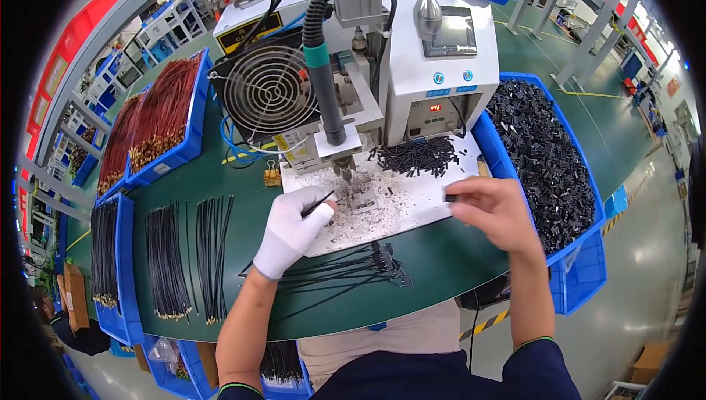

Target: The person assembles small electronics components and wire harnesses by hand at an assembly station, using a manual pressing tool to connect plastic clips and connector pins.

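Observation:
My left hand [290, 231], in a white glove with bare fingertips, pinches a thin black cable [318, 204] at the front of the white work plate [426, 212]. Just beyond it, the tip of a soldering iron [332, 98] with a teal collar points down toward a small metal fixture [362, 195]. My bare right hand [496, 209] is closed on a small black plastic piece [451, 198] over the plate's right side. Its exact shape is too small to make out. Between my forearms lies a bundle of black cables [331, 268] with black ends.
Short black tubes [419, 156] are heaped below the white machine [441, 69]. A blue bin [594, 187] of black parts stands at right. A round fan [272, 90] is beside the iron. Black cables [168, 260] lie at left, and a blue bin [193, 131] holds red cables.

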A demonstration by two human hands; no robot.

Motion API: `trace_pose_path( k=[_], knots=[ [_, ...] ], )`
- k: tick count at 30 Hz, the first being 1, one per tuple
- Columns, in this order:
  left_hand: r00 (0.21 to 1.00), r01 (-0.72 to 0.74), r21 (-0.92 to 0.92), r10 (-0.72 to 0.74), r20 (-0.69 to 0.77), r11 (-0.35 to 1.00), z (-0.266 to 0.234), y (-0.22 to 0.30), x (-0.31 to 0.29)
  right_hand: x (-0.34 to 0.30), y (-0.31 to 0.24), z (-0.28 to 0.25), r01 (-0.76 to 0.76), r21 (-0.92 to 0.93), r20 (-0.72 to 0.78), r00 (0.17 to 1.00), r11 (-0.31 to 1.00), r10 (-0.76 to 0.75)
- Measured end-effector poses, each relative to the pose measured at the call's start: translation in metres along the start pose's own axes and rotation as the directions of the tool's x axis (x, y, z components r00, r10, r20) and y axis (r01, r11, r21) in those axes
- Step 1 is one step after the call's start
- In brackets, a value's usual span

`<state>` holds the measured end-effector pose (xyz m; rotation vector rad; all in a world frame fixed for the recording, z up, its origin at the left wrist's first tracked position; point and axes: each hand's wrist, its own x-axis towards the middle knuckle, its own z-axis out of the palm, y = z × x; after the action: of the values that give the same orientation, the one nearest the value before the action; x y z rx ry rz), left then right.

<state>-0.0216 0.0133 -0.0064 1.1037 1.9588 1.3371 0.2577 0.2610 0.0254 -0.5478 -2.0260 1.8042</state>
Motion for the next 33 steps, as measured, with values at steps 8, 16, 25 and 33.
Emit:
trace_pose_path(
  k=[8, 16, 25, 33],
  knots=[
    [0.996, 0.089, -0.156, -0.088, 0.015, 0.984, 0.003, -0.015, 0.021, 0.069, 0.038, 0.074, 0.189, -0.237, 0.107, 0.98, 0.953, -0.168],
    [0.994, 0.092, -0.143, -0.082, 0.074, 0.985, 0.0, -0.013, 0.029, 0.081, 0.044, 0.096, 0.126, -0.234, 0.072, 0.991, 0.964, -0.112],
    [0.997, 0.051, -0.202, -0.039, 0.062, 0.978, 0.001, -0.02, 0.033, 0.085, 0.05, 0.103, 0.163, -0.249, 0.079, 0.986, 0.955, -0.148],
    [0.999, 0.044, -0.158, -0.04, 0.033, 0.986, 0.005, -0.023, 0.035, 0.085, 0.05, 0.106, 0.148, -0.245, 0.078, 0.988, 0.958, -0.132]
  ],
)
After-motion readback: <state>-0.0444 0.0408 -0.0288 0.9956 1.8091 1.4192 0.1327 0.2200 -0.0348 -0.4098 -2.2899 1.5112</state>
